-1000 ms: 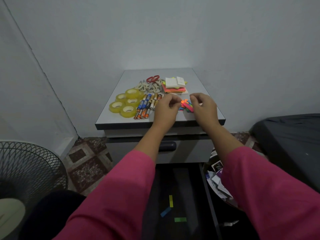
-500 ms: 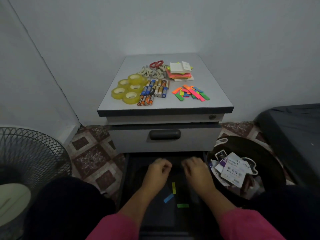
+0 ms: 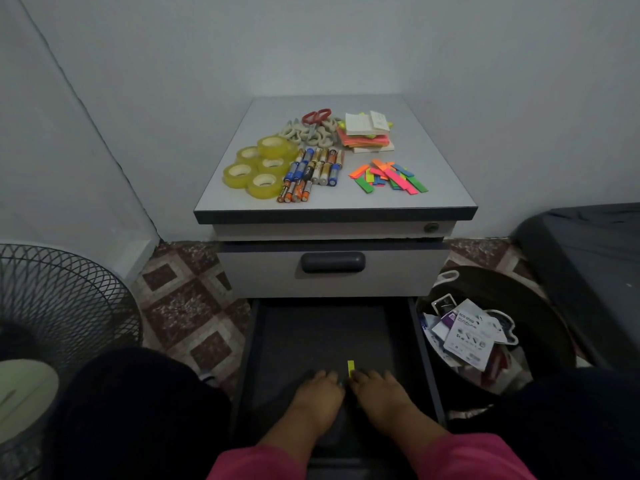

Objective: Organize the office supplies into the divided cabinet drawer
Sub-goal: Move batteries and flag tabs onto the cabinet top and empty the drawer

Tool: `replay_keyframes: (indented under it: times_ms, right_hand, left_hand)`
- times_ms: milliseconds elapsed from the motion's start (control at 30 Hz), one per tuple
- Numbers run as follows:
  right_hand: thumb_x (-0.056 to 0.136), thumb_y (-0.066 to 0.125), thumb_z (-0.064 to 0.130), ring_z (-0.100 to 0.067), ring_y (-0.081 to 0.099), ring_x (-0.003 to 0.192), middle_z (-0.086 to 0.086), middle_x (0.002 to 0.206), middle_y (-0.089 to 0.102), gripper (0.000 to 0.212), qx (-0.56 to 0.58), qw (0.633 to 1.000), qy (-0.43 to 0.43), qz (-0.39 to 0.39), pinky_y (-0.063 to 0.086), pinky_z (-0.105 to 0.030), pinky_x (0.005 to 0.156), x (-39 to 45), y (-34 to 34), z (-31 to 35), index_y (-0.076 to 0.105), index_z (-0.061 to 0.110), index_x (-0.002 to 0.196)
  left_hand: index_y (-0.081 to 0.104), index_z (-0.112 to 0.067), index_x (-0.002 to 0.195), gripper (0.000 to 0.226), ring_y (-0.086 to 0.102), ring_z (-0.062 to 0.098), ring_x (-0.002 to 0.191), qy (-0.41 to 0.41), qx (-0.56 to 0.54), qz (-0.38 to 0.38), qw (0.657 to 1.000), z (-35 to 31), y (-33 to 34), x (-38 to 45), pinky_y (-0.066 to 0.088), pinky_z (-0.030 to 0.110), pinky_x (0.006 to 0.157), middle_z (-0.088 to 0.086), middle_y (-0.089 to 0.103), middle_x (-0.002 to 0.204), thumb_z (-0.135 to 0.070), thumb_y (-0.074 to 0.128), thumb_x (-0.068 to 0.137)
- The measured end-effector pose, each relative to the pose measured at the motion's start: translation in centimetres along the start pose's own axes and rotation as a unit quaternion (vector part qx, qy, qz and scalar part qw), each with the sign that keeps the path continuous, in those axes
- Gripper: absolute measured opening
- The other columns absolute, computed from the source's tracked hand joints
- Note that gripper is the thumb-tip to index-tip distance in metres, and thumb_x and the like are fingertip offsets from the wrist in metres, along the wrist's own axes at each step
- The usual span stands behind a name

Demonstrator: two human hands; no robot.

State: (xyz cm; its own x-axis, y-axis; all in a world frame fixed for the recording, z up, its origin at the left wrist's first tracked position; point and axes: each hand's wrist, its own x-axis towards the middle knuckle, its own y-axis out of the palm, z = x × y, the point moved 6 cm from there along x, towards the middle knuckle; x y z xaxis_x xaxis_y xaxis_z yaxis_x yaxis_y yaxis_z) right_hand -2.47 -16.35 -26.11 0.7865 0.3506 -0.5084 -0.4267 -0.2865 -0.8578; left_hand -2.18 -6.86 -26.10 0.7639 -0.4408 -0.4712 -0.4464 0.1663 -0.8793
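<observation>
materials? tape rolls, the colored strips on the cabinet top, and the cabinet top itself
Tape rolls: clear yellowish plastic film on pale cores, probably card; glossy, translucent edges.
Colored strips: thin neon paper or plastic film, flat and matte; likely sticky index tabs, cannot tell which.
Cabinet top: smooth grey laminate with a dark edge band, soft sheen; looks like board rather than metal, but uncertain.

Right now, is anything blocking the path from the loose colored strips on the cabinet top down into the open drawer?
Nothing visible does. The colored strips lie near the front right of the cabinet top, and the open drawer sits directly below. Only the left hand and right hand are in it, beside a yellow strip.
</observation>
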Motion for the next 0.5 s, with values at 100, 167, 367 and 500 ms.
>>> replay_keyframes:
  times_ms: [100, 167, 367, 500]
  right_hand:
    - [0.096, 0.040, 0.009, -0.031, 0.034, 0.133, -0.015, 0.147, 0.035, 0.047, 0.022, 1.000, -0.005, -0.010, 0.028, -0.040, 0.108, 0.2, -0.1, -0.3, 0.037, 0.007, 0.143]
    - [0.096, 0.043, 0.010, -0.031, 0.037, 0.132, -0.015, 0.146, 0.036, 0.050, 0.064, 0.998, -0.010, 0.000, 0.031, -0.038, 0.107, 0.3, 0.2, -0.4, 0.035, 0.009, 0.144]
    - [0.098, 0.044, 0.009, -0.031, 0.046, 0.126, -0.017, 0.140, 0.043, 0.042, 0.138, 0.990, 0.002, 0.025, 0.039, -0.035, 0.102, 0.5, 0.8, -0.6, 0.039, 0.008, 0.139]
    - [0.097, 0.044, 0.012, -0.035, 0.051, 0.121, -0.019, 0.135, 0.050, 0.033, 0.121, 0.992, 0.027, 0.031, 0.041, -0.037, 0.100, 0.5, 1.0, -0.9, 0.051, 0.002, 0.128]
  left_hand:
    - [0.048, 0.001, 0.130, 0.035, 0.037, 0.036, 0.125, -0.005, 0.005, 0.009, 1.000, 0.1, 0.2, 0.1, 0.037, 0.044, 0.100, 0.021, 0.042, 0.134, -0.004, 0.039, 0.096]
    - [0.044, 0.001, 0.133, 0.038, 0.037, 0.036, 0.126, -0.011, 0.004, 0.010, 1.000, 0.2, 0.5, 0.2, 0.035, 0.043, 0.102, 0.022, 0.041, 0.136, -0.003, 0.040, 0.096]
    - [0.044, 0.000, 0.129, 0.034, 0.045, 0.034, 0.124, -0.076, -0.054, 0.003, 0.996, 0.7, 0.7, 0.3, 0.037, 0.040, 0.102, 0.021, 0.048, 0.134, -0.001, 0.036, 0.096]
    - [0.054, -0.003, 0.125, 0.032, 0.052, 0.033, 0.121, -0.130, -0.115, 0.013, 0.985, 1.7, 1.1, 0.4, 0.042, 0.037, 0.099, 0.018, 0.055, 0.132, -0.006, 0.039, 0.097]
